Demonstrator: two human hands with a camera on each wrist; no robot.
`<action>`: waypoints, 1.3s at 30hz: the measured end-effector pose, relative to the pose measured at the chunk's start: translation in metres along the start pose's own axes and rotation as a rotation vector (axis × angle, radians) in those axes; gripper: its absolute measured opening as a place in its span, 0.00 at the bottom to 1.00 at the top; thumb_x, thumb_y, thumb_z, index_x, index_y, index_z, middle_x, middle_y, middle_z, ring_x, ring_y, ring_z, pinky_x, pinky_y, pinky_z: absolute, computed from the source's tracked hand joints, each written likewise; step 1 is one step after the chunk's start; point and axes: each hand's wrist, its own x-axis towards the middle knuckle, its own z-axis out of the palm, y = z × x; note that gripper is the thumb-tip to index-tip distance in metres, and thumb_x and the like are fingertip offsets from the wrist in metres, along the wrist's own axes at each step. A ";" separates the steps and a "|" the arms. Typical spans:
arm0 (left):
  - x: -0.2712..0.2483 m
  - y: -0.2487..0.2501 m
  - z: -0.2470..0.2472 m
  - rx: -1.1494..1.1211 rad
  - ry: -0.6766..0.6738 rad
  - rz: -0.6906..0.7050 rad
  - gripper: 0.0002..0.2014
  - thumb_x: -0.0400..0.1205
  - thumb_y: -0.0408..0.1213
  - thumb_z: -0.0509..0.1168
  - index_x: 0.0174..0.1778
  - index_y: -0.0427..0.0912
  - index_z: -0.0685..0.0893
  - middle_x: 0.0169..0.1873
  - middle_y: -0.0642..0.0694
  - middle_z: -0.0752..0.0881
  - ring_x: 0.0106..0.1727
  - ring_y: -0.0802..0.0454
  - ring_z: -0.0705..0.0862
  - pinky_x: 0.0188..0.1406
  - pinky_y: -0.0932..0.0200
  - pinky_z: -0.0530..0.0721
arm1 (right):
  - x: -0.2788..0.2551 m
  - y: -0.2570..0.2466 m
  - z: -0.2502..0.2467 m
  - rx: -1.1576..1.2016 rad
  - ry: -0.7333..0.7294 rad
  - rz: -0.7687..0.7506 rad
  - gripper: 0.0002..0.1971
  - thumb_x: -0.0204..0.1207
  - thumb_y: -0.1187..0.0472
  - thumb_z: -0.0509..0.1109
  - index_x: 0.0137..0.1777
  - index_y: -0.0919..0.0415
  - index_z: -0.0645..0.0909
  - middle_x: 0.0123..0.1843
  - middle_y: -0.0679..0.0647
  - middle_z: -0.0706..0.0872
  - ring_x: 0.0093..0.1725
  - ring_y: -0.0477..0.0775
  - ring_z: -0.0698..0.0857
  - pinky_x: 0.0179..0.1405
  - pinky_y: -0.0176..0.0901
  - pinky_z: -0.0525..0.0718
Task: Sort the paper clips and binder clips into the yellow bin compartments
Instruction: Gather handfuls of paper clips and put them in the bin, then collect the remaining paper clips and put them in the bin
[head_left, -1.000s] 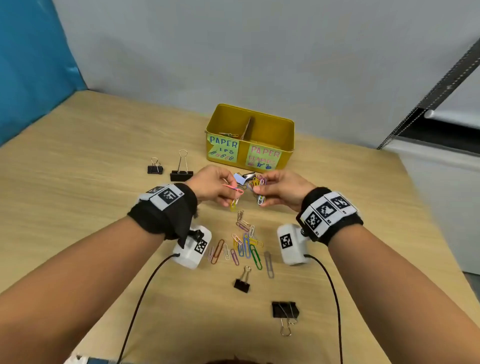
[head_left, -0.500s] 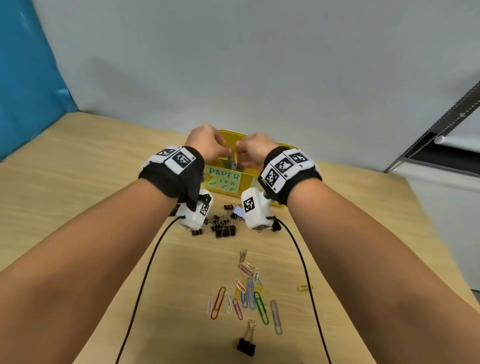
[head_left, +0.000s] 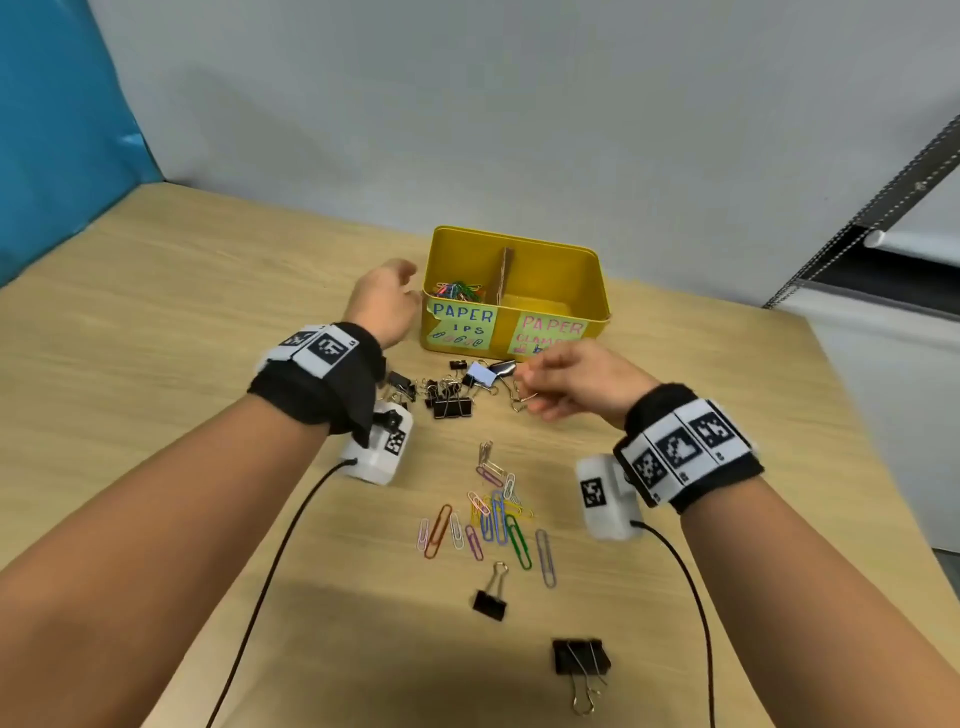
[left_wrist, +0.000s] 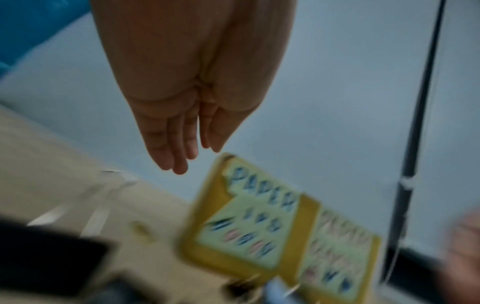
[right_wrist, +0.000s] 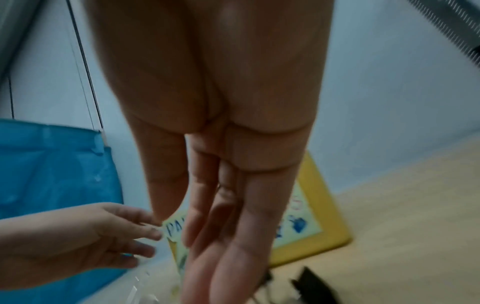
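With both our left hand (head_left: 382, 306) and right hand (head_left: 576, 382) loose and empty beside the yellow bin (head_left: 597, 291), we risk dropping the binder clips (head_left: 449, 395) lying just before it into its paper-clip side.

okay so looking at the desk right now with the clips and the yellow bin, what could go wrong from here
1. The binder clips by the yellow bin lie in a tangled cluster with wire handles crossing; lifting one may drag others along.
2. The loose paper clips overlap in a pile, so a pinch could lift several linked together or scatter them.
3. The paper clips already in the left compartment sit beside a low cardboard divider; a careless drop could land on the wrong side.
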 end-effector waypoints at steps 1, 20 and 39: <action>-0.001 -0.010 -0.001 0.037 0.037 -0.018 0.18 0.83 0.31 0.59 0.70 0.39 0.76 0.68 0.41 0.80 0.69 0.45 0.78 0.70 0.53 0.74 | -0.008 0.009 0.001 -0.093 -0.030 0.054 0.05 0.80 0.66 0.64 0.48 0.61 0.81 0.38 0.54 0.84 0.33 0.48 0.83 0.30 0.34 0.85; 0.009 -0.035 0.031 1.101 -0.229 0.048 0.20 0.77 0.30 0.65 0.67 0.42 0.77 0.66 0.40 0.77 0.72 0.40 0.69 0.73 0.34 0.63 | -0.033 0.034 0.039 -0.662 0.079 0.191 0.14 0.75 0.70 0.63 0.60 0.60 0.79 0.56 0.55 0.79 0.45 0.51 0.79 0.39 0.36 0.80; -0.121 -0.029 0.018 0.420 -0.812 0.116 0.10 0.77 0.28 0.66 0.34 0.49 0.80 0.32 0.55 0.80 0.34 0.58 0.77 0.32 0.66 0.75 | -0.043 0.039 0.064 -0.932 -0.137 0.238 0.15 0.74 0.64 0.71 0.59 0.72 0.82 0.44 0.60 0.81 0.35 0.54 0.79 0.26 0.35 0.74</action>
